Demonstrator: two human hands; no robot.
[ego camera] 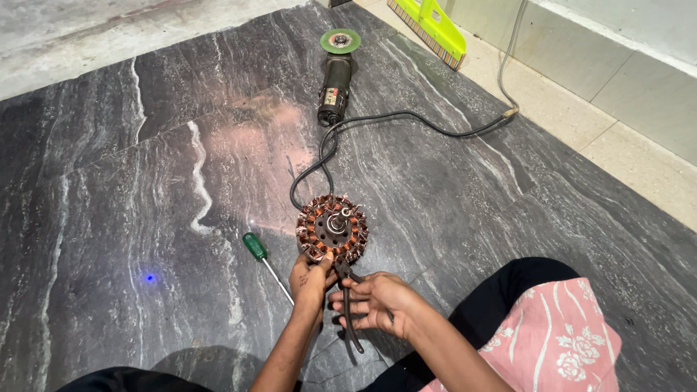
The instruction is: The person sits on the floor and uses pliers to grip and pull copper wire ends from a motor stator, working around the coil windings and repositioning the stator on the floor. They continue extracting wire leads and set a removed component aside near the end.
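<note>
Lying on dark stone floor [145, 181]: copper-wound stator [332, 228], touched at near edge by left hand [311, 282]; pliers [348, 301] gripped closed in right hand [374, 301]; green-handled screwdriver [267, 263] just beside.

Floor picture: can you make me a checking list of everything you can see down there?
Surface: dark grey veined stone floor, pale tiles at right.
Job's things: round motor stator with copper windings lying flat; pliers with their tip at its near edge.
Clutter: green-handled screwdriver lying left of the stator; angle grinder with a green disc farther away; yellow-green broom head at the top.
Hands: left hand touches the stator's near edge; right hand grips the pliers.
Cables: black cord loops from the grinder towards the stator and runs off right.
Surroundings: pale wall base at right; person's pink patterned clothing.
</note>
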